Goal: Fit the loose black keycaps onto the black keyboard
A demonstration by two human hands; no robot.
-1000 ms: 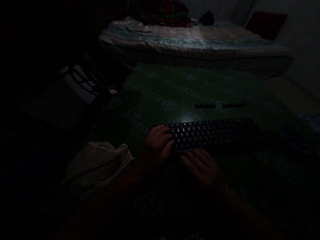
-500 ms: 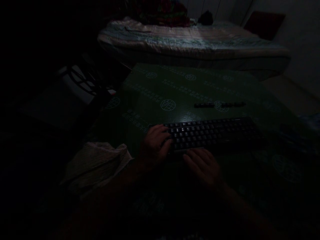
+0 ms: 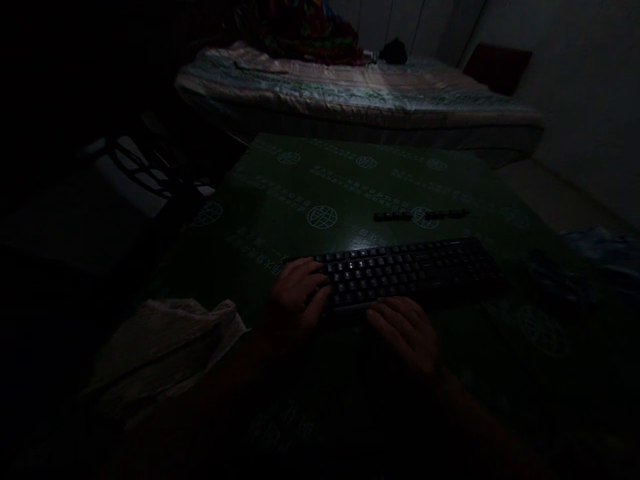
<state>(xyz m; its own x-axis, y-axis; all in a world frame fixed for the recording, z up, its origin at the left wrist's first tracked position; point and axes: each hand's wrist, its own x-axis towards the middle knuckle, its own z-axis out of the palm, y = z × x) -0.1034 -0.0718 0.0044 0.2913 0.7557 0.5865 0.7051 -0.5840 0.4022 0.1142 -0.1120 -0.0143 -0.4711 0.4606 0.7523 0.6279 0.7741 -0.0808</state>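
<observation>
A black keyboard (image 3: 400, 273) lies on a green table (image 3: 270, 180) printed with pale globes and lettering. My left hand (image 3: 300, 293) rests on the keyboard's left end, its fingers somewhat apart over the keys and nothing held. At the front edge, near the space bar, is my right hand (image 3: 405, 330), palm down with fingers stretched out and lying close together. Beyond the keyboard sits a thin row of small dark pieces (image 3: 393, 217). The scene is very dim, and the undersides of both hands are hidden.
A crumpled light cloth (image 3: 175, 340) lies at the table's left. Behind the table stands a bed (image 3: 310, 87) with a red patterned blanket (image 3: 310, 33) on it. A dark chair (image 3: 137, 167) is at the left. Dim bluish items (image 3: 560, 277) lie at the right.
The view has shifted, so the table, bed and keyboard appear further left and slightly lower. My right hand sits a little further right along the keyboard's front edge. My left hand stays at its left end.
</observation>
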